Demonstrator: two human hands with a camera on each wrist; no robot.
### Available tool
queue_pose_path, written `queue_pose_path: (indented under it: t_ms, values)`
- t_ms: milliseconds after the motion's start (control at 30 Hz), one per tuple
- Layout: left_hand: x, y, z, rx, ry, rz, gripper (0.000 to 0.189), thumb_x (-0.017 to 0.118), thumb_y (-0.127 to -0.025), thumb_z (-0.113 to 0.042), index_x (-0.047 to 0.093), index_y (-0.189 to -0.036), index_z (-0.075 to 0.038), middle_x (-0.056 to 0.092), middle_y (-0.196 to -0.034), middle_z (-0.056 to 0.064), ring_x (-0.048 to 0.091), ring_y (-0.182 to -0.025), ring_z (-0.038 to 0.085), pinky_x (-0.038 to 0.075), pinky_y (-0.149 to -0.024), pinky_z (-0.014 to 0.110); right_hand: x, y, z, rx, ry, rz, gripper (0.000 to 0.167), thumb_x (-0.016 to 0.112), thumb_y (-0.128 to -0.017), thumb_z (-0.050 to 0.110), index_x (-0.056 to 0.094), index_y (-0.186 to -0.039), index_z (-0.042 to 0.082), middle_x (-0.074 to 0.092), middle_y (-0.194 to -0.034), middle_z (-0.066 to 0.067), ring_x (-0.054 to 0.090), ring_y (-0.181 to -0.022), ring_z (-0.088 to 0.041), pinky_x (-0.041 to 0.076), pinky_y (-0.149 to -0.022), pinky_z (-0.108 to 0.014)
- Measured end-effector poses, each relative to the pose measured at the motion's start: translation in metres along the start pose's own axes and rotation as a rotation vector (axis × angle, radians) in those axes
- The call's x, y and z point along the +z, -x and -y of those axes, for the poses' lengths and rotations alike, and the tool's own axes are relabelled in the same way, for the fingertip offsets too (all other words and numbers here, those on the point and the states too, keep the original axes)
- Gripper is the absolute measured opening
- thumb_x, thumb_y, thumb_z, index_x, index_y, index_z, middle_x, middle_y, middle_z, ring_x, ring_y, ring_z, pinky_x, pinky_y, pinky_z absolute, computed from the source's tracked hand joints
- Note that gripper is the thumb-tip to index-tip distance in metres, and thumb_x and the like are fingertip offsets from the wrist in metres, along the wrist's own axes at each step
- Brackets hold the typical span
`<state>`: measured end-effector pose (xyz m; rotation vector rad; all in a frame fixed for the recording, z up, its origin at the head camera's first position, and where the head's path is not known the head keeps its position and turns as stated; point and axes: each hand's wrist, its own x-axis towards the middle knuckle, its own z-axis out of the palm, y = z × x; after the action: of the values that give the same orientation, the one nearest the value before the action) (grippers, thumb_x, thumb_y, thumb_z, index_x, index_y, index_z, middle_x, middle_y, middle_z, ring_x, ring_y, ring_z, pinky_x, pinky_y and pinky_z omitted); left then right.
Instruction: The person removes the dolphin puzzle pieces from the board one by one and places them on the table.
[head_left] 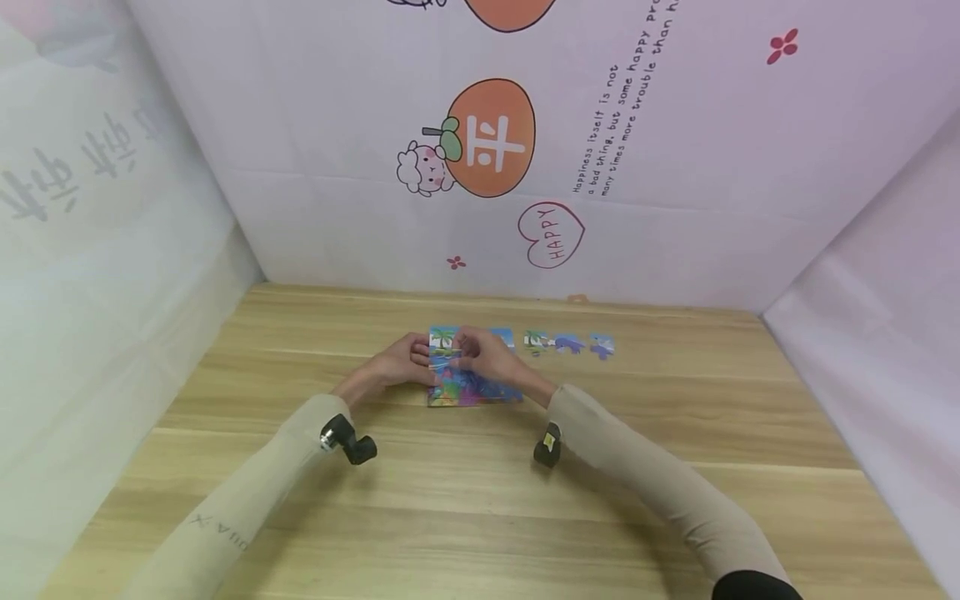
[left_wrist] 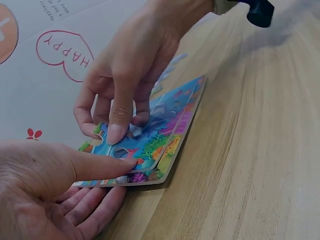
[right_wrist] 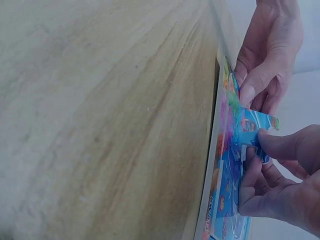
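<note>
A colourful sea-scene jigsaw puzzle board (head_left: 480, 398) lies on the wooden table, with a palm tree at its upper left. At its left edge my left hand (head_left: 403, 362) grips it, thumb (left_wrist: 102, 167) on top and the other fingers along and under the edge. My right hand (head_left: 489, 357) is over the board's upper middle. Between its thumb and fingers it pinches a blue puzzle piece (right_wrist: 256, 120), tilted up at the board's left part. Fingers hide much of that piece and the picture beneath.
Right of the board lie loose puzzle pieces: a palm-tree piece (head_left: 536, 339), a purple-blue piece (head_left: 570, 344) and another blue piece (head_left: 602, 346). A printed white cloth (head_left: 360, 225) rises behind the table's back edge, with more cloth at both sides.
</note>
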<state>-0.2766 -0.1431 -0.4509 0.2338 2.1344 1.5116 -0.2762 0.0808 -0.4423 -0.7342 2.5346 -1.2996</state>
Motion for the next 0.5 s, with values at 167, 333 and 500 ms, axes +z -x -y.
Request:
queue_pose_path:
  t_ms: [167,333,500]
  values:
    - [0.0027,0.0016,-0.0040,-0.011,-0.028,-0.011,0.088,0.079,-0.089,-0.005,0.026,-0.157,0.005,0.042,-0.146,0.023,0.048,-0.134,0.037,0.048,-0.116,0.046,-0.0002,0.0010,-0.0008,0.000,-0.037,-0.004,0.014,0.071,-0.097,-0.002,0.062,-0.107,-0.005,0.067,-0.094,-0.013,0.060,-0.081,-0.014,0.052,-0.073,-0.022]
    - [0.0038,-0.0006,-0.0037,-0.002,-0.043,-0.007,0.087,0.079,-0.087,-0.002,0.026,-0.155,0.005,0.041,-0.140,0.019,0.047,-0.128,0.033,0.048,-0.114,0.043,-0.0001,0.0004,-0.0034,0.016,-0.083,-0.049,0.013,0.070,-0.098,0.001,0.064,-0.108,-0.005,0.067,-0.101,-0.016,0.064,-0.091,-0.022,0.057,-0.080,-0.027]
    - [0.0027,-0.0008,-0.0035,-0.017,-0.066,-0.011,0.089,0.080,-0.087,-0.005,0.026,-0.156,0.005,0.040,-0.144,0.022,0.046,-0.133,0.036,0.046,-0.118,0.046,-0.0034,0.0012,-0.0045,0.106,-0.169,-0.060,0.021,0.069,-0.100,0.008,0.063,-0.118,-0.002,0.068,-0.113,-0.018,0.066,-0.103,-0.028,0.062,-0.086,-0.033]
